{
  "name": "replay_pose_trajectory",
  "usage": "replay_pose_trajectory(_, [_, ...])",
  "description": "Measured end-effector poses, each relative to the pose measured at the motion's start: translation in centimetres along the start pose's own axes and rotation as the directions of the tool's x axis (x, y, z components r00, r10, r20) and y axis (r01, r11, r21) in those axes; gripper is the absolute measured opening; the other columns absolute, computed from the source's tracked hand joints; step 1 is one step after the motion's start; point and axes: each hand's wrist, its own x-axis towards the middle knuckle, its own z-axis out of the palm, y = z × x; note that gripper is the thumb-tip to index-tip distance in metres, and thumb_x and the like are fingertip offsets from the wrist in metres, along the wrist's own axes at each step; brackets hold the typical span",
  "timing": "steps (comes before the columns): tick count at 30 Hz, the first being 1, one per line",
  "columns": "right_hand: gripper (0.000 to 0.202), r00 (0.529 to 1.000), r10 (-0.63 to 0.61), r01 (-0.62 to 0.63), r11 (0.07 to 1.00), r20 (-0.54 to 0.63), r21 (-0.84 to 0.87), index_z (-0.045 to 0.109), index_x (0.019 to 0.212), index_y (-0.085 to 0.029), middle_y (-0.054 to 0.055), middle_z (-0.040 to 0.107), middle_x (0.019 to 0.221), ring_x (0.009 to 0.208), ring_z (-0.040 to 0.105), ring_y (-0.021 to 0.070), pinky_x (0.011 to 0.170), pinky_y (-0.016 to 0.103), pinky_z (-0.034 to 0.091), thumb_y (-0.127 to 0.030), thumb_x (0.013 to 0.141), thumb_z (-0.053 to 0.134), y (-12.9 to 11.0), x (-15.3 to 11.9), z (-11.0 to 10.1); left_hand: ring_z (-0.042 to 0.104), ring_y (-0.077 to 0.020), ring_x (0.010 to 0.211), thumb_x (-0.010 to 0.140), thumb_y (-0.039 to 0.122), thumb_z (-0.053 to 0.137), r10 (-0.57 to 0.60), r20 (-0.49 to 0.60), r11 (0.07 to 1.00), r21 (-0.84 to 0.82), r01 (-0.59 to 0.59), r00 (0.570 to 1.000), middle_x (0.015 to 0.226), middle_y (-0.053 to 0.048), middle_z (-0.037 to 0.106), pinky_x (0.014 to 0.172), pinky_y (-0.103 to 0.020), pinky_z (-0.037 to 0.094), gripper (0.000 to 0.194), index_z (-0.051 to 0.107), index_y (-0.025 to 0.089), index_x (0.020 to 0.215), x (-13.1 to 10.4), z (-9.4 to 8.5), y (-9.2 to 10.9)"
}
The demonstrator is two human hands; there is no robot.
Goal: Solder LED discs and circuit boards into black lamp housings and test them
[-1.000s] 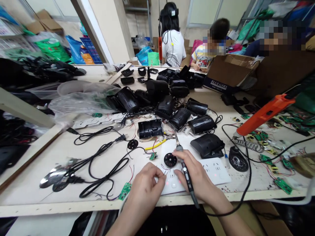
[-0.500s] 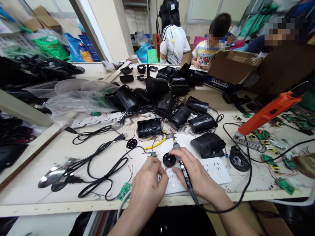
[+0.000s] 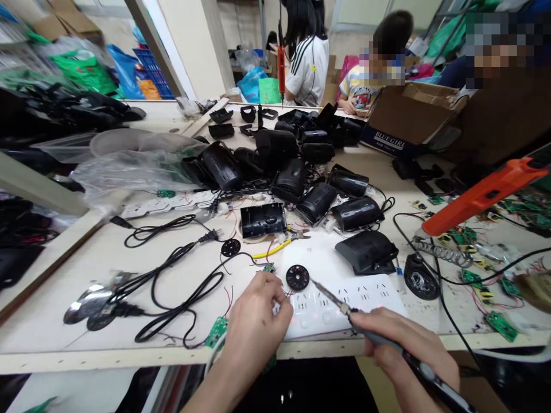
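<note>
The iron [image 3: 344, 307] is gripped in the closed fingers of the right hand [image 3: 415, 338] at the front right of the strip [image 3: 329, 311], its tip pointed toward the disc [image 3: 298, 278], which is set just behind the strip's left end. At that end the left hand [image 3: 258, 310] is held with thumb and forefinger curled close, beside red wires [image 3: 289, 293], though whether anything is pinched cannot be told. Pliers [image 3: 273, 250] are laid behind the strip's left end, and a housing [image 3: 365, 251] behind its right half.
</note>
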Motion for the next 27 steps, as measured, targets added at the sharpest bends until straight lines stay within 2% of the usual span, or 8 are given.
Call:
replay_pose_trajectory(3, [0.02, 0.997, 0.066, -0.069, 0.993, -0.027, -0.1, 0.074, 0.101, -0.029, 0.002, 0.075, 0.087, 0.073, 0.072, 0.0192, 0.065, 0.025, 0.058, -0.037, 0.093, 0.057, -0.3, -0.9, 0.7, 0.057, -0.016, 0.068, 0.078, 0.019, 0.049, 0.0, 0.004, 1.0, 0.002, 0.0, 1.0, 0.099, -0.003, 0.061, 0.067, -0.031, 0.043, 0.015, 0.055, 0.021, 0.063, -0.1, 0.0, -0.1])
replay_pose_trajectory(6, [0.023, 0.983, 0.18, -0.183, 0.979, -0.032, -0.085, 0.075, 0.1, -0.027, 0.003, 0.076, 0.087, 0.064, 0.07, 0.0175, 0.062, 0.025, 0.059, -0.04, 0.094, 0.056, -0.3, -1.4, 1.9, 0.058, -0.0166, 0.07, 0.078, 0.019, 0.049, 0.006, 0.003, 1.0, -0.003, -0.006, 1.0, 0.099, -0.003, 0.061, 0.068, -0.031, 0.043, 0.016, 0.055, 0.021, 0.063, -0.2, -0.1, -0.1])
replay_pose_trajectory(8, [0.023, 0.978, 0.209, -0.209, 0.976, -0.007, -0.06, 0.075, 0.1, -0.025, 0.004, 0.075, 0.082, 0.057, 0.068, 0.0162, 0.056, 0.024, 0.059, -0.039, 0.093, 0.057, 0.0, -1.4, 2.6, 0.058, -0.0172, 0.072, 0.079, 0.018, 0.049, 0.011, 0.001, 1.0, 0.0, -0.011, 1.0, 0.098, -0.003, 0.061, 0.068, -0.031, 0.043, 0.017, 0.055, 0.02, 0.063, -0.2, -0.1, -0.1])
replay_pose_trajectory(13, [0.022, 0.981, 0.184, -0.186, 0.982, 0.066, 0.023, 0.074, 0.103, -0.024, 0.004, 0.075, 0.082, 0.05, 0.065, 0.013, 0.046, 0.019, 0.055, -0.033, 0.094, 0.056, 0.8, -1.1, 3.5, 0.059, -0.0179, 0.073, 0.078, 0.017, 0.05, 0.013, 0.002, 1.0, 0.02, -0.013, 1.0, 0.097, -0.004, 0.062, 0.067, -0.031, 0.043, 0.015, 0.055, 0.02, 0.064, -0.1, 0.0, -0.1])
replay_pose_trajectory(21, [0.019, 0.989, 0.133, -0.133, 0.991, 0.059, -0.001, 0.072, 0.104, -0.024, 0.001, 0.076, 0.087, 0.055, 0.068, 0.0122, 0.06, 0.02, 0.059, -0.029, 0.094, 0.056, 1.1, -0.6, 3.9, 0.06, -0.0184, 0.075, 0.079, 0.018, 0.049, 0.013, 0.008, 0.999, 0.039, -0.014, 1.0, 0.096, -0.004, 0.062, 0.067, -0.03, 0.043, 0.016, 0.055, 0.021, 0.065, 0.0, -0.1, 0.1])
replay_pose_trajectory(27, [0.019, 0.985, 0.157, -0.158, 0.987, 0.076, 0.008, 0.071, 0.105, -0.026, 0.001, 0.076, 0.089, 0.06, 0.07, 0.0127, 0.056, 0.019, 0.058, -0.029, 0.094, 0.056, 1.3, -0.5, 4.1, 0.059, -0.0177, 0.073, 0.08, 0.018, 0.049, 0.005, 0.008, 0.999, 0.044, -0.005, 1.0, 0.096, -0.003, 0.062, 0.067, -0.031, 0.042, 0.017, 0.054, 0.021, 0.064, 0.1, -0.1, 0.1])
